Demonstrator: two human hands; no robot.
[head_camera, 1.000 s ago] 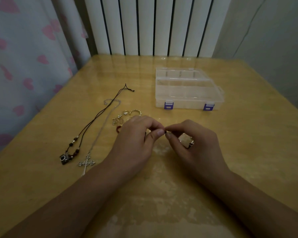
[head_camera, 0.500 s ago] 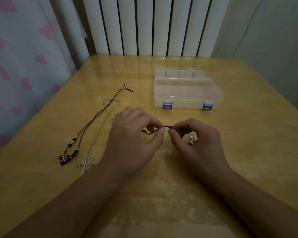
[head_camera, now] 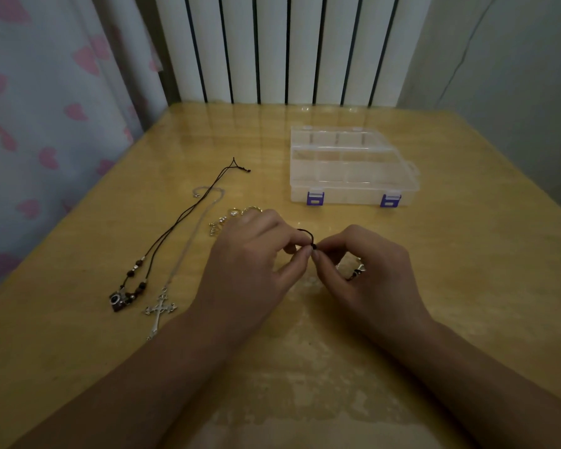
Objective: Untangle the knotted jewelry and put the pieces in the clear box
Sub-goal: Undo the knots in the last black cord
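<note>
A thin black cord (head_camera: 305, 234) is pinched between the curled fingers of the left hand (head_camera: 250, 270) and the right hand (head_camera: 366, 273) above the middle of the counter (head_camera: 467, 286). The clear box (head_camera: 350, 166) is shut, toward the far edge. Two necklaces, a beaded cord necklace (head_camera: 162, 241) and a cross necklace (head_camera: 159, 311), are laid near the left edge.

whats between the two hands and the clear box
In the head view, only bare table lies between the hands and the clear box.
</note>
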